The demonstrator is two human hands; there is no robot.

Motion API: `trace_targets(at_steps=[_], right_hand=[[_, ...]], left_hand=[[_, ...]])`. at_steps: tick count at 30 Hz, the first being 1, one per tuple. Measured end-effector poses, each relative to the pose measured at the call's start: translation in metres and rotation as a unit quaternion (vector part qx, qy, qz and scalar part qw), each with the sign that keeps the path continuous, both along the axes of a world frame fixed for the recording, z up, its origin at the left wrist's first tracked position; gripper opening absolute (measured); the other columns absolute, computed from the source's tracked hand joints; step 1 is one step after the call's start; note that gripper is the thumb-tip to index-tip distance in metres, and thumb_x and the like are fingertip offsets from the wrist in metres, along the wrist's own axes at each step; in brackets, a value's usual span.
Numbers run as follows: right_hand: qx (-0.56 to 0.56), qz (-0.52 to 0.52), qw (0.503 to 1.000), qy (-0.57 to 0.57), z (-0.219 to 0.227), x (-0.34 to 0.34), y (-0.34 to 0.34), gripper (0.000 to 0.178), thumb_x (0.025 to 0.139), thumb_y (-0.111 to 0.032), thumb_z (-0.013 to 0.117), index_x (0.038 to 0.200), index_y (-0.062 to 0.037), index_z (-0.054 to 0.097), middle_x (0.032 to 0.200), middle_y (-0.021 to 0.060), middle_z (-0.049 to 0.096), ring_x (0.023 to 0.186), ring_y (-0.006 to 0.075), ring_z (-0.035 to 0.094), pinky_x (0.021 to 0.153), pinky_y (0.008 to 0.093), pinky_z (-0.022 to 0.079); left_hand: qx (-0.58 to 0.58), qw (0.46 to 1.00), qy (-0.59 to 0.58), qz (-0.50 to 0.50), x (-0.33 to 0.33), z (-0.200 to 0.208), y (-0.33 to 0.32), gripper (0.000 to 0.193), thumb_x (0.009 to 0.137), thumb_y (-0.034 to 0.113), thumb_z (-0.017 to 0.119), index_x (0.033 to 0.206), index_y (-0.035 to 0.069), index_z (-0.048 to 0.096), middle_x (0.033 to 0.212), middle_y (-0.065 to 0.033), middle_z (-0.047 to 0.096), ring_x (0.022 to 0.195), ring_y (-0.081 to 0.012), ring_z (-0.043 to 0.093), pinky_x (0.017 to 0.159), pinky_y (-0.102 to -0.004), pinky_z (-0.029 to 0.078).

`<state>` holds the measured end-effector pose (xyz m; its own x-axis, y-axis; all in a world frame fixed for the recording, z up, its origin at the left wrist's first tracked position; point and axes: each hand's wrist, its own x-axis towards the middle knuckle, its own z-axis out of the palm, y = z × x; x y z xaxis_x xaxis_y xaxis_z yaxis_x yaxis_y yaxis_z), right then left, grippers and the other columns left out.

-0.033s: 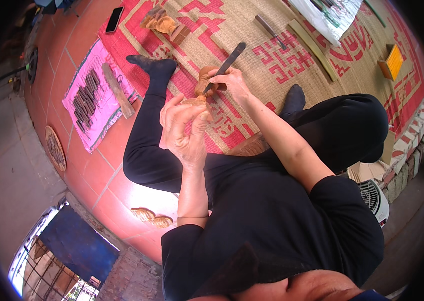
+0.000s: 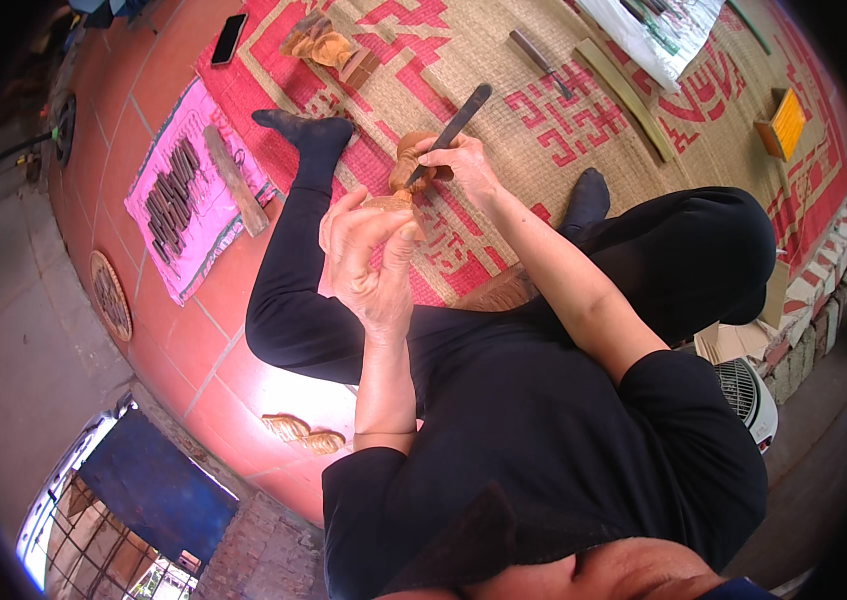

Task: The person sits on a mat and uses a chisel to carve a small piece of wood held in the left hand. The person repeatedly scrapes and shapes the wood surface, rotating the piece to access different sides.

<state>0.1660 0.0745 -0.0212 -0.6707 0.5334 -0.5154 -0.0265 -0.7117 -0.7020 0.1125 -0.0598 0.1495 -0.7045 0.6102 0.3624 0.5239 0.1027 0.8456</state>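
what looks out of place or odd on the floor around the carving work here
Nothing looks spilled or broken. The left hand grips the brown wooden carving; the right hand holds a dark flat file against it. A black phone lies on bare red tiles.

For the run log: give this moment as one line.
left hand: grips small brown wooden carving | right hand: holds dark flat file on carving | woven red-patterned mat beneath

Nothing has visibly changed between the two pictures. The left hand [image 2: 368, 255] grips the wooden carving [image 2: 405, 172] in the same place, and the right hand [image 2: 461, 165] holds the dark file [image 2: 458, 122] at the same tilt against it, above the woven mat [image 2: 543, 110].
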Motion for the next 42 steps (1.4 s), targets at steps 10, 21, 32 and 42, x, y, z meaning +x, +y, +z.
trace_targets(at_steps=[10, 21, 32, 42], right_hand=[[0.009, -0.005, 1.0, 0.0, 0.002, 0.0, 0.0, 0.014, 0.079, -0.005, 0.068, 0.093, -0.0037, 0.069, 0.078, 0.0055, 0.069, 0.068, 0.0131, 0.064, 0.066, 0.0256, 0.051], [0.003, -0.015, 1.0, 0.005, -0.003, -0.001, -0.001, 0.015, 0.078, -0.004, 0.069, 0.093, -0.003, 0.069, 0.079, 0.0061, 0.069, 0.068, 0.0138, 0.064, 0.066, 0.0264, 0.051], [0.01, -0.009, 1.0, -0.001, -0.003, 0.0, 0.0, 0.013, 0.079, -0.004, 0.068, 0.092, -0.0033, 0.069, 0.078, 0.0056, 0.068, 0.068, 0.0135, 0.064, 0.066, 0.0259, 0.052], [0.009, -0.013, 0.999, -0.04, 0.001, -0.006, -0.002, 0.014, 0.077, -0.003, 0.069, 0.091, -0.0021, 0.069, 0.079, 0.0067, 0.068, 0.068, 0.0142, 0.064, 0.067, 0.0271, 0.054]], left_hand=[[0.021, 0.999, 0.001, -0.043, 0.0, -0.002, -0.002, 0.014, 0.078, 0.009, 0.077, 0.091, 0.005, 0.072, 0.092, -0.0066, 0.061, 0.112, -0.0297, 0.055, 0.095, -0.0398, 0.044], [0.043, 0.997, -0.048, -0.042, 0.0, 0.0, -0.001, 0.017, 0.085, 0.018, 0.063, 0.082, 0.003, 0.07, 0.088, -0.0105, 0.06, 0.108, -0.03, 0.055, 0.1, -0.047, 0.039], [0.01, 0.998, -0.059, -0.016, -0.004, -0.004, -0.003, 0.012, 0.084, 0.013, 0.062, 0.087, 0.003, 0.068, 0.094, -0.0103, 0.059, 0.113, -0.029, 0.054, 0.099, -0.0418, 0.039], [-0.28, 0.959, -0.036, 0.015, -0.008, -0.066, -0.019, 0.105, 0.069, 0.029, 0.084, 0.15, 0.01, 0.021, 0.145, -0.0238, 0.022, 0.135, -0.0377, 0.028, 0.111, -0.0465, 0.03]])
